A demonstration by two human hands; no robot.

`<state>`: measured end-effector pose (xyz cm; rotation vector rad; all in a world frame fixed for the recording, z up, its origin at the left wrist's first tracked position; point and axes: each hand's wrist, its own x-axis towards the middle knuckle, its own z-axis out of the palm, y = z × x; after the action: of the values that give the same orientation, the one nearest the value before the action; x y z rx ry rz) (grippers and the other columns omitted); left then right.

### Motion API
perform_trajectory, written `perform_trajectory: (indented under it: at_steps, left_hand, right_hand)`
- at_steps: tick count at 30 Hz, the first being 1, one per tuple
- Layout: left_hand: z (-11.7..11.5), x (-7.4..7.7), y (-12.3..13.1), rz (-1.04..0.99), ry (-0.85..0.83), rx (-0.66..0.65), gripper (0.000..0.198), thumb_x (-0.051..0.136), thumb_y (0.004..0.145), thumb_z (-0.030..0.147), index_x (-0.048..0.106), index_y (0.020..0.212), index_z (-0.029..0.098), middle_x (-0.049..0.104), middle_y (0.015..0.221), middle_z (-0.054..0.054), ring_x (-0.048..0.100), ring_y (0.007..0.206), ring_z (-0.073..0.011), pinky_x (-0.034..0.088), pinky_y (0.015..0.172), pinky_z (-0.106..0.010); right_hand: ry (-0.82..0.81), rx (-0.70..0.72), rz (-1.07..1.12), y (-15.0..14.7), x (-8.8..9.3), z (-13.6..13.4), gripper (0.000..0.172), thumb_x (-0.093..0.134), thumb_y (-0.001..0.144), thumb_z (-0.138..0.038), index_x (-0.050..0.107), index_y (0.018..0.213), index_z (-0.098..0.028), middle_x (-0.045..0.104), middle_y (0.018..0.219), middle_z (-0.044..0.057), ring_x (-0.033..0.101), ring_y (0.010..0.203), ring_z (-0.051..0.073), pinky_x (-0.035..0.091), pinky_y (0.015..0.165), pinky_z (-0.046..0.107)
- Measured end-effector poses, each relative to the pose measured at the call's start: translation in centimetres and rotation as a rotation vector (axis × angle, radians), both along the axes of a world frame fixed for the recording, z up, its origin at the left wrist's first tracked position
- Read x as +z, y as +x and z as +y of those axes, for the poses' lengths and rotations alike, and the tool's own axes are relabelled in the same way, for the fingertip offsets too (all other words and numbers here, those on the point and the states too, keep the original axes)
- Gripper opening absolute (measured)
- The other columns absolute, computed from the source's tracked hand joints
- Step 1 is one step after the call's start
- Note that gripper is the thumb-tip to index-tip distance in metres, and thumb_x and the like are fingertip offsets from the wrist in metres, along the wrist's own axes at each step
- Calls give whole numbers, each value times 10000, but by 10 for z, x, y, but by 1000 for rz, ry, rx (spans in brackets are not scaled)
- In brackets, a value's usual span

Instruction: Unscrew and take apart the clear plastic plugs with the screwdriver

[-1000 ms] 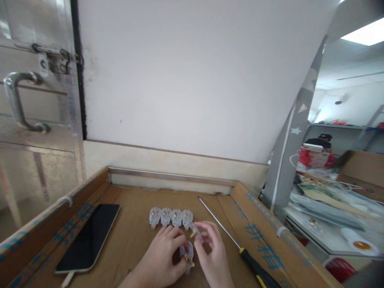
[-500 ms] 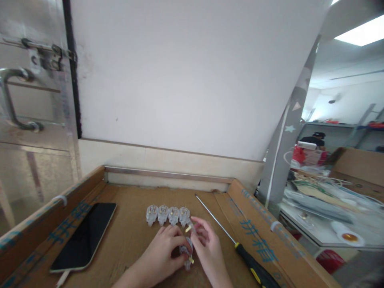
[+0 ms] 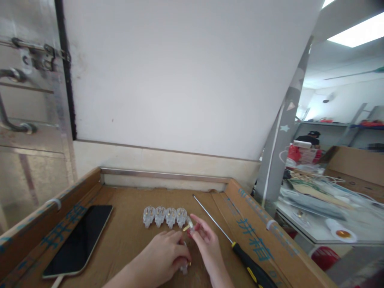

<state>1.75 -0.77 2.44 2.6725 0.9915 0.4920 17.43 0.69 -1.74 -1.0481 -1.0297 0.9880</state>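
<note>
- Nearby, at bottom centre, the left hand (image 3: 169, 254) pinches a clear plastic piece (image 3: 184, 269), thumb and fingers closed around it (most of it is hidden behind them).
- Just beside it, the right hand (image 3: 206, 237) grips a small clear part (image 3: 189, 221) with a brass strip (image 3: 186, 228), between thumb and fingertips.
- To the right lies a screwdriver (image 3: 251, 267) with a black-and-yellow handle; to the left, a dark-screened phone (image 3: 80, 239) with a white cable (image 3: 58, 282).
- Beyond the fingers, a row of four clear plugs (image 3: 160, 216) sits on the cardboard-lined tabletop (image 3: 124, 214).
- Farther back are a white wall (image 3: 177, 80) and, at left, a metal door (image 3: 33, 106).
- Farthest off, past a cluttered white tabletop (image 3: 320, 235), is a person (image 3: 309, 139) in dark clothing.
</note>
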Motion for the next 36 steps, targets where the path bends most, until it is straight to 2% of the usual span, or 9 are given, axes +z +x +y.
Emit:
perform_trajectory:
  at_steps: [4,8,12,16,19,23,31,34,36]
  left_hand:
    - [-4,-2,3,-117,-42,12,116,602,811,182,661,834,279,621,880,23,591,842,-150,433,742,-217]
    - [-4,-4,-2,-290,-63,109,143,491,869,174,616,874,243,634,866,13,593,802,-136,437,705,-202]
    - [5,-7,-14,-216,112,247,158,450,888,209,600,918,248,651,853,-4,588,818,-187,426,736,-285]
    - [14,-16,-18,-175,108,394,163,485,846,162,597,936,238,663,844,-7,593,819,-208,426,745,-323]
    - [13,-18,-14,-174,104,382,166,505,830,159,605,929,245,662,868,-6,584,835,-217,419,748,-341]
    - [8,-14,-8,-253,143,349,138,524,848,244,600,962,251,649,921,-18,562,875,-220,407,774,-347]
    - [7,-12,-2,-212,149,390,53,588,790,199,612,828,227,655,841,-3,561,821,-218,406,733,-336]
    - [8,-13,-2,-204,175,411,41,580,794,214,617,802,231,664,821,-3,571,810,-220,405,731,-339]
    - [8,-13,-2,-221,182,420,68,556,811,216,620,801,238,674,808,0,583,800,-218,403,727,-337]
  right_hand:
    - [8,-3,-7,-1,8,-4,398,690,562,-282,687,939,-151,595,680,16,570,627,161,496,627,276]
    - [10,-13,-19,-3,12,-6,313,685,546,-269,699,836,-151,618,694,39,583,665,183,505,636,285]
    - [12,-16,-37,-4,8,-6,301,703,559,-279,679,831,-153,629,774,58,591,722,192,513,661,287]
    - [12,-17,-49,-2,5,-6,340,719,587,-310,640,882,-159,567,683,12,590,681,174,513,650,276]
    - [17,4,-59,-1,6,-7,375,728,582,-314,626,909,-161,552,675,2,595,678,171,516,649,272]
    - [24,49,-80,-3,8,-8,387,720,577,-298,625,925,-160,573,691,14,601,687,177,521,640,274]
    - [68,163,-264,-10,9,-16,356,612,672,-217,596,1023,-158,581,964,85,600,879,206,495,803,327]
    - [57,173,-228,-11,11,-18,355,612,686,-238,559,1030,-165,589,1004,97,602,918,213,485,826,331]
    - [43,158,-170,-11,12,-18,364,636,675,-263,541,1013,-170,597,983,92,611,910,219,497,791,321]
